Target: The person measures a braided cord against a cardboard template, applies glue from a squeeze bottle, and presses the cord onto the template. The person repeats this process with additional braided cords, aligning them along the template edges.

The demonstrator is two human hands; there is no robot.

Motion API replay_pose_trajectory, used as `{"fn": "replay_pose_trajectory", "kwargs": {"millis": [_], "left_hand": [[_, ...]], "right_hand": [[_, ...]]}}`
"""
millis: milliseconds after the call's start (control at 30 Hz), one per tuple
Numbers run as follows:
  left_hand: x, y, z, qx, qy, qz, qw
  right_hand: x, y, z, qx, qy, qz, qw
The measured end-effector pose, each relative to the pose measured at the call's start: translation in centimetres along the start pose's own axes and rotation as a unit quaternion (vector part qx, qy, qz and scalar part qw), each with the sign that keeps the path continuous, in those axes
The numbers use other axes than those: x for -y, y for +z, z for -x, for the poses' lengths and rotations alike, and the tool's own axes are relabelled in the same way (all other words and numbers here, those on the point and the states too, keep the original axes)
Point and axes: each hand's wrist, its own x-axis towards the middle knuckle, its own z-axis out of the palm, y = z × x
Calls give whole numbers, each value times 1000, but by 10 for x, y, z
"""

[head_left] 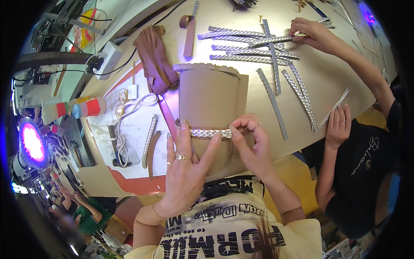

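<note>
In front of me stands a tan, rounded cardboard-like form (209, 95) with a scalloped far edge. A short silver-white braided strip (209, 133) lies across its near part. My left hand (183, 172) rests with fingers stretched along the form, a fingertip near each end of the strip. My right hand (256, 144) pinches the strip's right end between thumb and fingers. Beneath the strip, a narrow band seems to run across the form, mostly covered. A person on the right reaches one hand (317, 34) to a pile of braided strips (246, 33) and rests the other hand (338, 125) on a single strip.
Brown leather pieces (155, 58) and a curled tan strap (189, 39) lie beyond the form. To the left are a hammer (114, 140), white cord (123, 140), bottles (90, 108) and a power strip (108, 60). A bright lamp (32, 142) shines at far left.
</note>
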Motion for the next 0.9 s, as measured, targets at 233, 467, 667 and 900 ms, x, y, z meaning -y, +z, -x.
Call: {"fn": "replay_pose_trajectory", "kwargs": {"millis": [233, 467, 667, 900], "left_hand": [[-1, 3, -2, -25, 31, -106, 994], [-5, 0, -2, -11, 34, -163, 986], [-8, -1, -4, -2, 27, -185, 982], [-14, -2, -3, 5, -11, -117, 993]], "right_hand": [[4, -3, -3, 4, 47, -56, 997], [9, -1, -4, -10, -14, 21, 1000], [10, -3, -6, 32, -21, 82, 996], [13, -1, -8, 16, 21, 22, 999]]}}
